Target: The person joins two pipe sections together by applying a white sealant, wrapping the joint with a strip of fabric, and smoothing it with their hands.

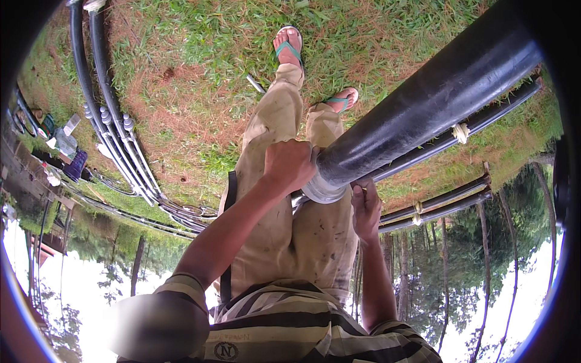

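Surroundings first. Grass w/ brown needles fills most of the top half. Upper L of frame: dark curved-looking poles w/ pale wrapping at the top edge, grey knobbed posts just below; scrolled metalwork lower down, L of the lap. Far L: clutter incl. a purple basket-like item. R side: a thin black pole runs close behind the thick one w/ a white tie on it; two more dark poles mid-R, also tied in white. Trees & bright sky lower R. Small pale stick on the grass, top ctr, near the trouser leg.

In the way: the thick black pole slants from upper R to ctr, cutting across the view R of the feet; the lower end w/ a grey collar sits abt frame ctr, over the thighs of the stained beige trousers. Can't tell if it rests on them. Feet in green-strapped sandals up top.

L hand, ctr: fingers folded in tight, fist-like, knuckles up, thumb side right by the collar's L edge. Contents of the fist hidden.

R hand, just R of ctr: fingers curled w/ thumb pressed in, right beside the collar's R edge, under the pole. What's pinched there, if anything, can't tell.
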`<state>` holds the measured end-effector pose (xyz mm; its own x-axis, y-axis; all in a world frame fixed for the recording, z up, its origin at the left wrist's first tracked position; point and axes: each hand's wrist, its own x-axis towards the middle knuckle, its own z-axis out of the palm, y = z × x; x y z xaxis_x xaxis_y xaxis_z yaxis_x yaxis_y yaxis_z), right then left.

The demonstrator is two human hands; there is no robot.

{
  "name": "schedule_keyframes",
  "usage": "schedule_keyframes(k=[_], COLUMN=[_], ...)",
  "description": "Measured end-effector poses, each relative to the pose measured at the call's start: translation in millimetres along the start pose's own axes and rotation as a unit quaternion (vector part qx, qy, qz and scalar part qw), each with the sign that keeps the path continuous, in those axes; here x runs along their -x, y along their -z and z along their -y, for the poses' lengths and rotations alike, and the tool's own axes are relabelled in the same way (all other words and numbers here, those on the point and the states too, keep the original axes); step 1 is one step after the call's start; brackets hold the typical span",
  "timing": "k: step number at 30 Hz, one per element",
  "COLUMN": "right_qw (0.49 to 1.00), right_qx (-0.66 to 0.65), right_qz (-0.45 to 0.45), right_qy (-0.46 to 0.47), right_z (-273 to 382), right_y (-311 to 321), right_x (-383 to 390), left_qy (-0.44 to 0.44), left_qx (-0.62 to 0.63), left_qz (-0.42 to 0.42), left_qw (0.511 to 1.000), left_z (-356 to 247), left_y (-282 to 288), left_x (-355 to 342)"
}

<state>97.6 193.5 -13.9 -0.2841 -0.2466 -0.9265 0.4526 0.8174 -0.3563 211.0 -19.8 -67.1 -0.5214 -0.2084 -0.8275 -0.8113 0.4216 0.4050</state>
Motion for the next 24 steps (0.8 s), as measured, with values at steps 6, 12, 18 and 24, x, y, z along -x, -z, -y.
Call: schedule_keyframes(k=[6, 12, 18, 24], right_qw=[0.902, 0.981, 0.941, 0.971], right_qx=[0.270, 0.167, 0.136, 0.136], right_qz=[-0.052, 0.028, -0.052, 0.073], right_qy=[0.332, 0.097, 0.304, 0.182], right_z=[-64, 12, -47, -34], right_y=[16, 9, -5, 22], right_x=[-86, -13, -77, -64], left_qy=[0.030, 0.009, 0.057, 0.063], left_qx=[-0.033, -0.044, -0.044, -0.043], left_qz=[0.034, -0.044, 0.008, -0.006], left_qw=[0.998, 0.998, 0.997, 0.997], left_z=[-31, -7, -35, -26], left_y=[22, -10, 17, 5], left_x=[64, 25, 65, 55])
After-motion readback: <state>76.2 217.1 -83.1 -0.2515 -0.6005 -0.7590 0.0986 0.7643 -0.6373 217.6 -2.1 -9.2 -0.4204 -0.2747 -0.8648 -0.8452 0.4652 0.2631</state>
